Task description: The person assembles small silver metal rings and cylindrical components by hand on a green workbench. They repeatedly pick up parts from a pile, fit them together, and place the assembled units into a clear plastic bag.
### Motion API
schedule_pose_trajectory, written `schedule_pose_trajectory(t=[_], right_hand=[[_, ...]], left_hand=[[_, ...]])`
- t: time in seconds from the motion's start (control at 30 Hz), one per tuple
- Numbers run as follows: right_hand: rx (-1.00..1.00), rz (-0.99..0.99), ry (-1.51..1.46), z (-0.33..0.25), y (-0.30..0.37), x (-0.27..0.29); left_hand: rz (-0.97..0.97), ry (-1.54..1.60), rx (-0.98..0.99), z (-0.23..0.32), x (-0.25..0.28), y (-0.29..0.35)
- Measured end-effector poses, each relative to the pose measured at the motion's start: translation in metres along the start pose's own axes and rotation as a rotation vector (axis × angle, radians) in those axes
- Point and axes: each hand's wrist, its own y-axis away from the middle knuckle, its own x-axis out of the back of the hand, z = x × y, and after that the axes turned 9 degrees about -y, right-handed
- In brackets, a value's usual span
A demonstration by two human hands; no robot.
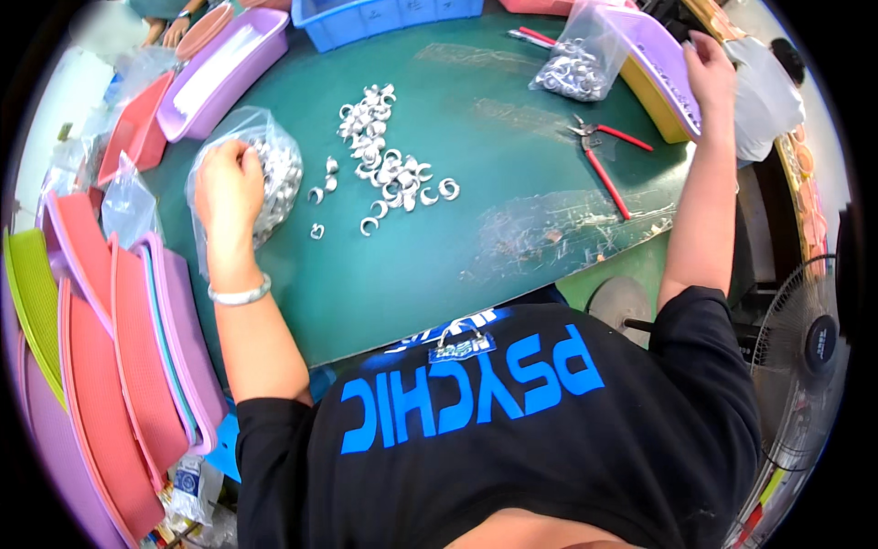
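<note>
My left hand [229, 188] lies over a clear plastic bag [240, 123] at the left of the table, its fingers curled downward and their tips hidden. Silver-coloured rings [277, 178] fill the bag beside my thumb. At the far right, my right hand [712, 80] is raised by the rim of a purple basket [647, 41], with thumb and fingers closed; whatever they pinch is too small to make out. Small dark pieces dot that basket. Between my hands, a loose pile of silver-coloured open rings [398, 178] spreads across the green table [393, 284]. One heart-shaped piece [317, 231] sits apart.
Red-handled pliers [605, 156] lie open at the right, near a second bag of rings [574, 73] and another red-handled tool [532, 37]. A blue bin [389, 20] stands at the back. Stacked baskets [101, 357] crowd the left; a fan [805, 343] stands right.
</note>
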Motion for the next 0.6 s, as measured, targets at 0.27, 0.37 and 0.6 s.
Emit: schedule_pose_trajectory(t=[0.27, 0.37, 0.6], right_hand=[[0.128, -0.093, -0.295, -0.087, 0.060, -0.004], [0.284, -0.455, -0.534, -0.159, 0.107, -0.028], [0.450, -0.981, -0.538, -0.230, 0.167, -0.067]], left_hand=[[0.185, 0.142, -0.112, 0.021, 0.000, 0.004], [0.248, 0.242, -0.191, 0.036, -0.001, 0.013], [0.172, 0.398, -0.293, 0.063, -0.004, 0.025]])
